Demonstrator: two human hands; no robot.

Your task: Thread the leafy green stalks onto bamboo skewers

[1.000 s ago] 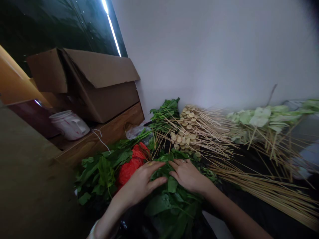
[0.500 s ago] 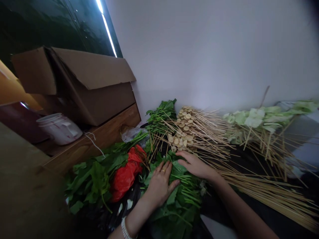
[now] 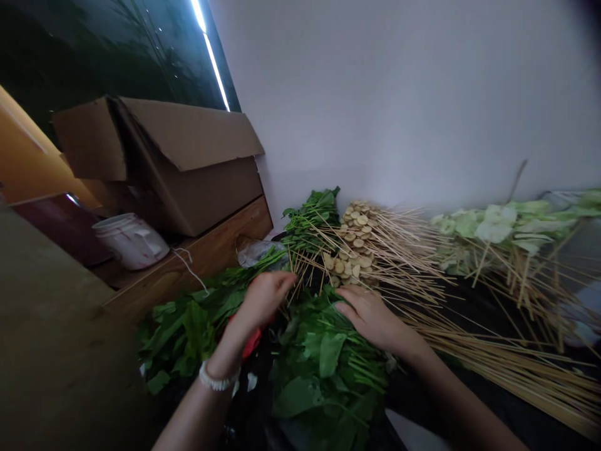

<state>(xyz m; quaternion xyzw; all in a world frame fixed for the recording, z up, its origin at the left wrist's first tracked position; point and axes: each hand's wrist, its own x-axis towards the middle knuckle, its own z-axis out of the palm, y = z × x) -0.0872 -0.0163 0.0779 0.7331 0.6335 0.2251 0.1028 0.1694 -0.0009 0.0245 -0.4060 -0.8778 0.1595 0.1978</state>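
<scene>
A heap of dark green leafy stalks (image 3: 323, 357) lies in front of me on a dark surface. My right hand (image 3: 370, 313) rests flat on the heap's far end, fingers stretched out and together. My left hand (image 3: 265, 295) is raised at the heap's left side, over a red plastic bag (image 3: 252, 341), with its fingers curled; its fingertips reach the near ends of some bamboo skewers (image 3: 300, 275). Whether it grips anything I cannot make out. A white bead bracelet (image 3: 216, 381) is on my left wrist.
Skewered tan mushroom slices (image 3: 354, 247) and skewered greens (image 3: 312, 219) lie beyond my hands, pale cabbage skewers (image 3: 498, 228) to the right, bare skewers (image 3: 507, 363) near right. More leaves (image 3: 188, 326) lie left. A cardboard box (image 3: 183, 166) and a white tub (image 3: 131, 238) sit on a wooden ledge.
My left hand has lifted off the leaf heap and moved left and away toward the skewer ends, its fingers curling. My right hand has stayed on the heap's far end.
</scene>
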